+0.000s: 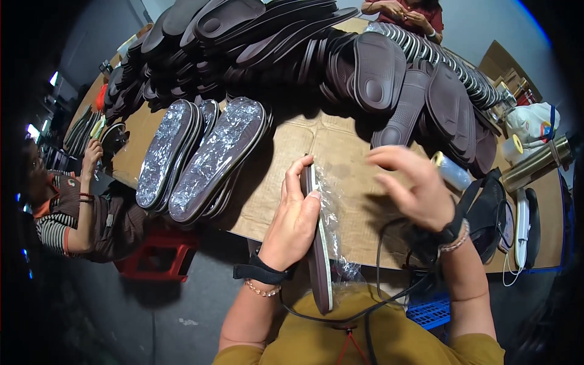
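Where the cardboard-covered table (328,152) runs across the view, its far half is buried under a great heap of dark brown shoe soles (292,48), stacked on edge and overlapping. Nearer, on the left side of the cardboard, lie the film-wrapped soles (201,152), several glinting stacks leaning side by side. A person in a striped shirt (67,213) sits at the table's left end beside a red stool (158,255), and another person's hands (404,13) show at the far edge. On the right stand a brass-coloured flask (535,163) and a roll of clear film (451,171).

In the middle, over the table's near edge, the brown sole (318,255) stands on its side, heel toward the person's mustard shirt, with loose clear plastic wrap (331,213) hanging off its right face. The left hand (295,219) grasps this sole, fingers curled over its top edge and the thumb against its side. The right hand (413,188) is blurred, spread wide and holding nothing, hovering just right of the wrap without clearly touching it.
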Tool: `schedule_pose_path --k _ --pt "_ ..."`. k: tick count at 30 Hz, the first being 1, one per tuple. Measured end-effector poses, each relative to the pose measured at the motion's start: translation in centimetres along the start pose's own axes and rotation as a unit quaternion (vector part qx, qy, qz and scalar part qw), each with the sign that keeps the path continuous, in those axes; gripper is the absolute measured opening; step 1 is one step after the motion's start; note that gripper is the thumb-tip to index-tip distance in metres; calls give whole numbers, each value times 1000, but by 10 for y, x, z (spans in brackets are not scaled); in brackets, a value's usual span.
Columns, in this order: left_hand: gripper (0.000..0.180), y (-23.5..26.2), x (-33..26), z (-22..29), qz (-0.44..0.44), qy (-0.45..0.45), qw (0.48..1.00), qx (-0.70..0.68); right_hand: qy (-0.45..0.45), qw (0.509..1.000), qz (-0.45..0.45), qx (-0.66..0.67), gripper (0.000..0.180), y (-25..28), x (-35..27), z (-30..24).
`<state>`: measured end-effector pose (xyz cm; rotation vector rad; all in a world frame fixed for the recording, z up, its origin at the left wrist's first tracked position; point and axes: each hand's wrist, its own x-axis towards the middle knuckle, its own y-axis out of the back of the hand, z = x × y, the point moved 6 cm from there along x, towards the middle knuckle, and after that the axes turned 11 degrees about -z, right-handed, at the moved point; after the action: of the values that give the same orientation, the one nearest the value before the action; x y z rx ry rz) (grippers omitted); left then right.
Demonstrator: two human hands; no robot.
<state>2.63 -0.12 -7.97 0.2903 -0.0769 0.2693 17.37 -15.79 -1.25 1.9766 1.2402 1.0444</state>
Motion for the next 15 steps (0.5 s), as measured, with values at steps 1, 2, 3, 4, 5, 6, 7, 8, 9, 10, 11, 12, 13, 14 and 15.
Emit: schedule_pose_path --k 1,2,3,4,5,6,7,8,9,10,11,12,13,14,15 --pt "59 0 0 -1 -2 0 1000 1 28 997 -35 61 28 -15 12 -12" --pt "60 0 0 -1 -4 -1 1000 0 2 991 -67 118 25 -25 23 -16" --pt "60 0 0 -1 -6 -3 1000 0 -14 982 -108 154 23 -36 32 -19" --pt "60 1 0 -1 -7 -2 1000 3 -42 979 -112 163 19 -41 41 -19" --pt "61 1 0 -1 -6 -4 1000 -7 -40 979 -111 165 19 -43 48 -21" --pt "61 2 0 -1 -6 -2 1000 -17 -83 966 -135 206 21 -48 53 -17" --pt "61 3 0 1 -4 -6 1000 -15 -126 948 -159 246 22 -54 55 -13" --pt "61 3 -1 0 -6 3 1000 -28 -134 941 -164 264 25 -55 57 -12" --pt "61 3 -2 -1 -8 20 999 -45 -134 941 -164 264 25 -56 59 -11" --pt "61 2 -3 1 -9 14 999 -43 -120 937 -168 281 26 -58 61 -11" --pt "61 1 -4 0 -13 24 998 -62 -125 930 -178 297 27 -61 61 -9" --pt "61 1 -4 -2 -17 35 996 -81 -107 933 -172 297 27 -60 62 -9" --pt "61 0 -3 -2 -17 35 996 -82 -123 927 -182 303 29 -62 61 -6" --pt "61 1 -2 0 -15 19 998 -50 -139 921 -193 308 31 -64 60 -3" --pt "61 2 -1 1 -12 11 1000 -21 -139 920 -195 309 31 -65 60 -1"
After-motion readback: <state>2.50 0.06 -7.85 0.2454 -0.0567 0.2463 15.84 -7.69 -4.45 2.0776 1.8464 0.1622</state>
